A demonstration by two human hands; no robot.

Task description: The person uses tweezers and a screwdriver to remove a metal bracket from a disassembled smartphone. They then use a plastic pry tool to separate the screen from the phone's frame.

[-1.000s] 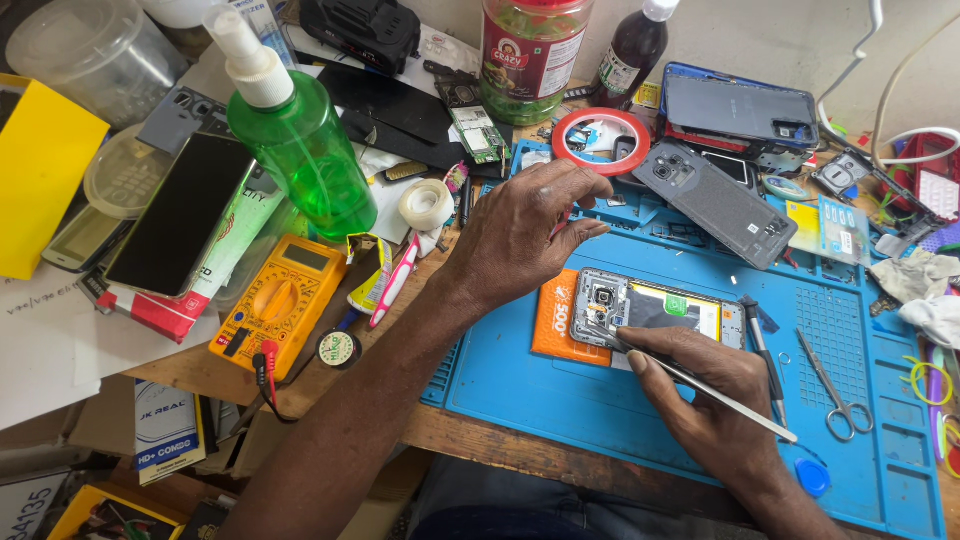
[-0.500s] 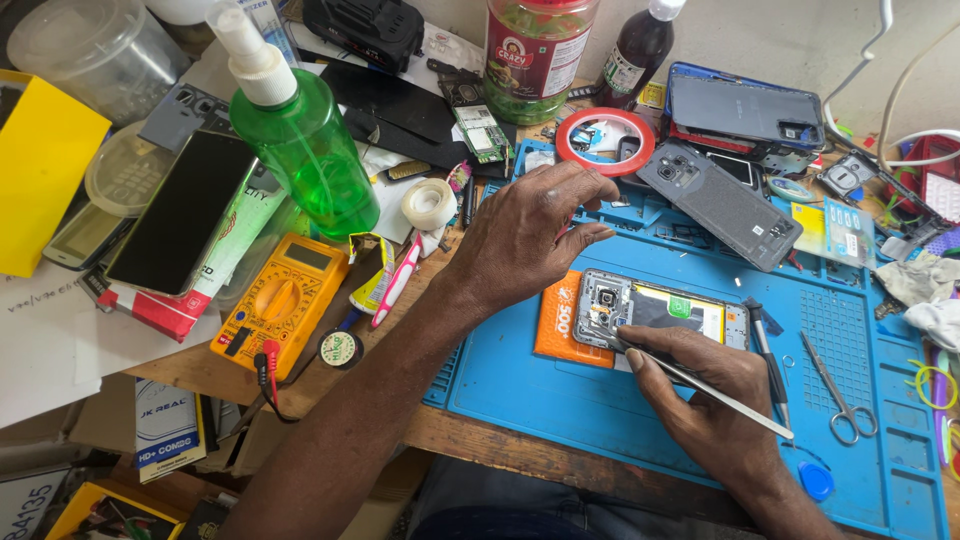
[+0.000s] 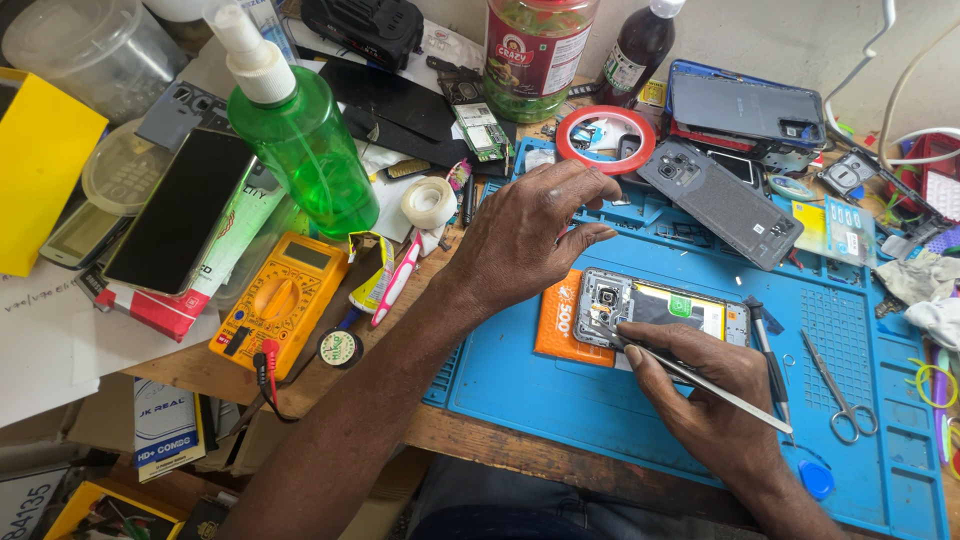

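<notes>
Two hands on the job: your right hand pinches thin tweezers, tip touching the opened phone near its camera end. Phone lies flat on the blue mat, partly over an orange block, long axis running left-right, directly ahead of your right hand and just right of your left. Your left hand hovers with fingers spread, holding nothing, fingertips toward the red tape ring. Right hand is nearer the phone.
</notes>
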